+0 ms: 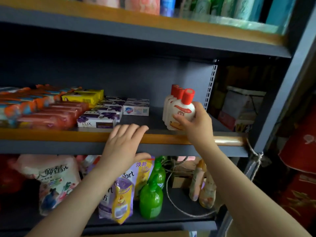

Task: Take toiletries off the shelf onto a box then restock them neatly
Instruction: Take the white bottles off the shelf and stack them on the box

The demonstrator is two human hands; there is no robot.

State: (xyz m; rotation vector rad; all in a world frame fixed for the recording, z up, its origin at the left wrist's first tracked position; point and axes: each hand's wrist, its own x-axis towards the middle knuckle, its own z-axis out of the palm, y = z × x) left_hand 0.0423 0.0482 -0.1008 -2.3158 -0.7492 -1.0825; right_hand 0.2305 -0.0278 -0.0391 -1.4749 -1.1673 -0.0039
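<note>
On the middle shelf [71,134] stands a row of white lotion bottles with red caps [168,104]. My right hand [196,122] grips the front bottle [185,109] of that row, fingers curled round its body near the shelf's front edge. My left hand [124,144] rests on the wooden front lip of the shelf with its fingers laid flat, holding nothing. Purple and white soap boxes [106,113], a yellow soap box [83,97] and red soap packs [51,115] lie to the left on the same shelf.
The lower shelf holds green bottles [151,197], purple refill pouches [118,199], a pink-white detergent bag [51,178] and a loose cord [172,199]. Packs [196,6] fill the top shelf. Red bags [301,147] hang to the right of the shelf post.
</note>
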